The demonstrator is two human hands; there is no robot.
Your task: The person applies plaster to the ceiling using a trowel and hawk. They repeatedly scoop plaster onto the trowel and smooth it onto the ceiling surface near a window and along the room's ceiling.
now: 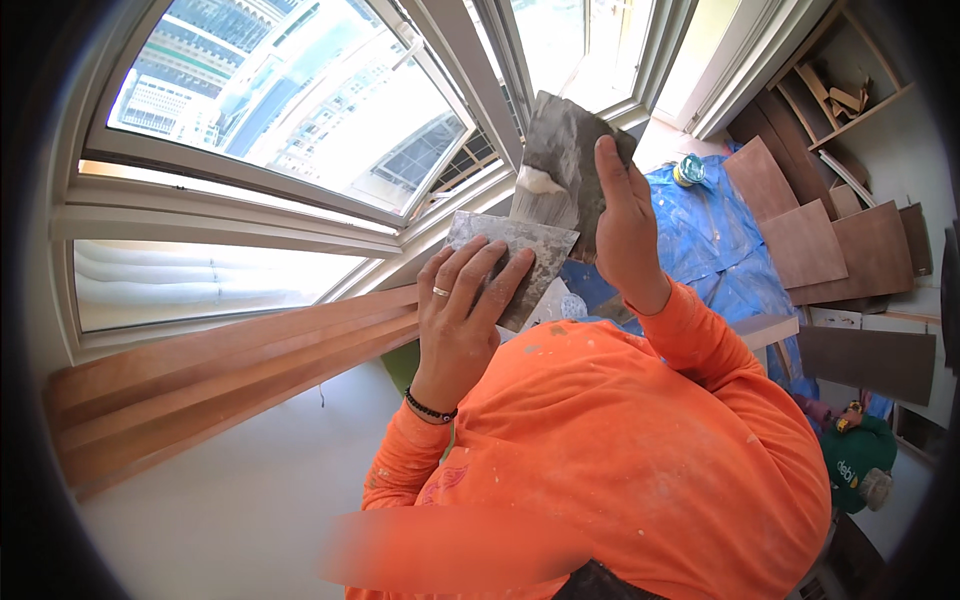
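My right hand [628,215] grips a broad, dark grey rectangular putty board [558,140], its thumb laid up along the face. A lump of white putty [540,182] sits on it, with pale smears below. My left hand [465,310], wearing a ring and a dark beaded bracelet, is closed on a flat metal scraper [540,240] spattered with grey and white. Its fingers lie across the scraper's face and the thumb is hidden. The scraper's upper edge overlaps the lower part of the board; whether they touch, I cannot tell.
Window frames [260,172] stand close at the left and ahead. A wooden ledge [230,365] runs below them. Blue sheeting [715,220] covers the floor at right, with a tin [689,170] on it. Brown panels [805,245] lean beyond; a person in green [858,462] is at lower right.
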